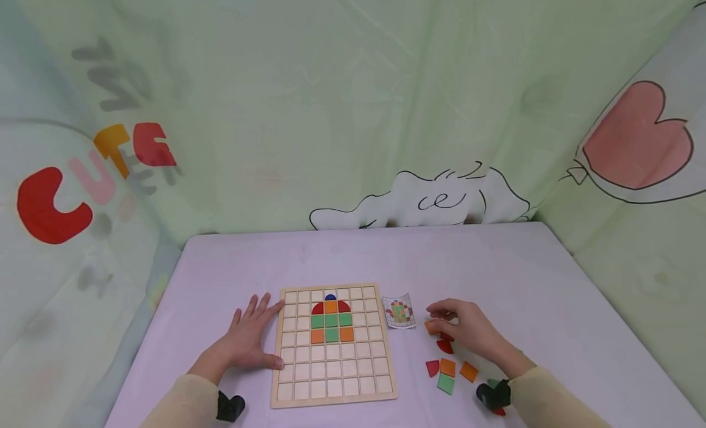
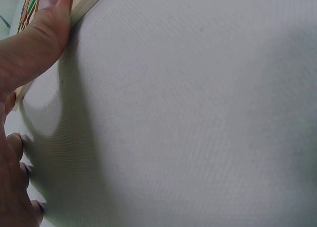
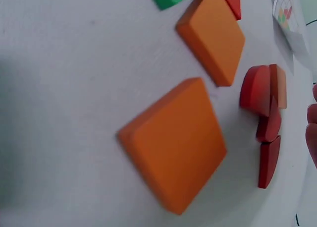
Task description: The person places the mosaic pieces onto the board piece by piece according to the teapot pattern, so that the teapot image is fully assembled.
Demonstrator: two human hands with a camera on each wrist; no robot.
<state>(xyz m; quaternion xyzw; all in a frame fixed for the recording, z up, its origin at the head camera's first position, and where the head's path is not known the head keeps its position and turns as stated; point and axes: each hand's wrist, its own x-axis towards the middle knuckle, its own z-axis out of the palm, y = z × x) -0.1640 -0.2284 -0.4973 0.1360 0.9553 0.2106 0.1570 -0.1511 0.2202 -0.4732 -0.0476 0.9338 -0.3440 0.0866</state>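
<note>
- Head view: the left hand (image 1: 250, 339) is spreading its fingers beside the wooden grid board (image 1: 334, 389), thumb and index finger touching its left rim; this grip is standing wide and holding nothing.
- Head view: the board is lying on the tabletop (image 1: 248, 262), carrying a blue half-round (image 1: 330, 297) at the top, then a row of red, orange, red, then three green, then orange, green, orange.
- Head view: the pattern card (image 1: 399, 312) is lying just right of the board.
- Head view: the right hand (image 1: 473, 331) is bending its fingers above an orange tile (image 1: 429, 327); whether this grip is pinching it cannot be told.
- Left wrist view: the thumb is pressing on the board's edge.
- Right wrist view: the near orange tile (image 3: 173, 150) is lying apart from the red pieces (image 3: 269, 120); fingertips are showing at the right edge.
</note>
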